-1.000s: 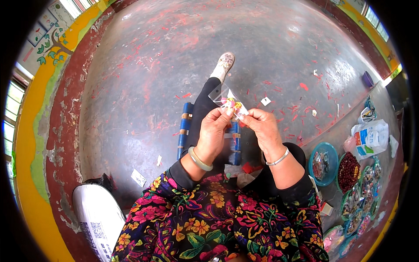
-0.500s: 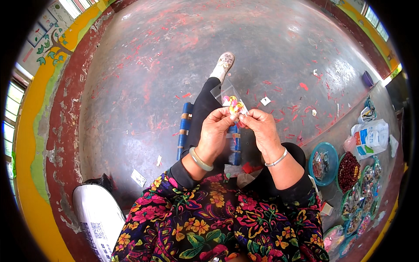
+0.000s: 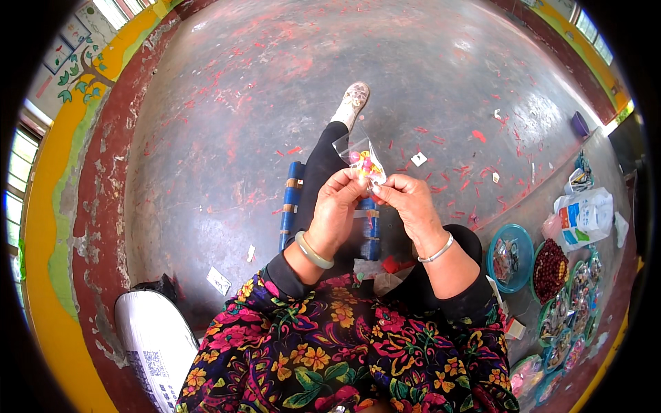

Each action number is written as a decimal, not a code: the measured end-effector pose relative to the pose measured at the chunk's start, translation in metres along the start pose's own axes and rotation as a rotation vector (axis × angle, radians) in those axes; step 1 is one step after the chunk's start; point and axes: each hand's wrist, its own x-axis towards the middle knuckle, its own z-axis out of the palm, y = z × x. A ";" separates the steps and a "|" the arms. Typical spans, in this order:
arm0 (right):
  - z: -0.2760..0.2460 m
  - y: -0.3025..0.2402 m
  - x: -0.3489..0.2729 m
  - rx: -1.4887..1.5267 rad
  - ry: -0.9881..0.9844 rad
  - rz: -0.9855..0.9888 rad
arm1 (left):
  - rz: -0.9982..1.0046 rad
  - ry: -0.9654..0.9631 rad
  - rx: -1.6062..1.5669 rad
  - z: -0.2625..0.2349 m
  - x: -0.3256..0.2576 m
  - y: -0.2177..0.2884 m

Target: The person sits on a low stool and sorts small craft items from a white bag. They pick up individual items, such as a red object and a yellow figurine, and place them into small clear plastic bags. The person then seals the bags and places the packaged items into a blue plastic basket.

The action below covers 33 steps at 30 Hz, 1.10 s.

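Between my two hands, above my outstretched leg, is a small clear plastic bag (image 3: 363,153) with pink and yellow pieces inside. My left hand (image 3: 337,206) pinches its near edge between thumb and finger. On the other side, my right hand (image 3: 410,206) grips the same edge, its fingertips close to the left ones. The bag points away from me, and its near edge is partly hidden by my fingers. What the small pieces are is too small to tell. Beneath my hands stands a blue frame with brown tape bands (image 3: 292,199).
At the right stand a blue basin (image 3: 510,286) with small packets, a basket of dark red beads (image 3: 550,271), several baskets of packets and a white plastic bag (image 3: 584,217). A white sack (image 3: 155,344) lies at lower left. Red scraps litter the floor (image 3: 241,138).
My left hand has shifted slightly left and down. The bag has turned a little and shows more of its clear side; both hands still pinch it.
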 end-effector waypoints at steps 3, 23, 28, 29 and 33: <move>0.002 -0.002 -0.001 -0.016 -0.001 -0.009 | -0.006 -0.008 -0.030 0.008 -0.003 0.006; -0.015 -0.006 0.004 0.113 0.170 -0.105 | -0.164 -0.122 0.096 -0.007 -0.008 0.007; -0.037 -0.014 0.004 0.022 0.021 -0.033 | -0.032 -0.145 0.267 -0.021 0.002 0.019; -0.037 -0.016 0.003 -0.084 -0.032 -0.024 | -0.060 -0.188 0.365 -0.016 0.000 0.025; -0.029 -0.025 0.000 -0.366 -0.195 0.006 | -0.304 -0.429 0.543 -0.012 -0.001 0.028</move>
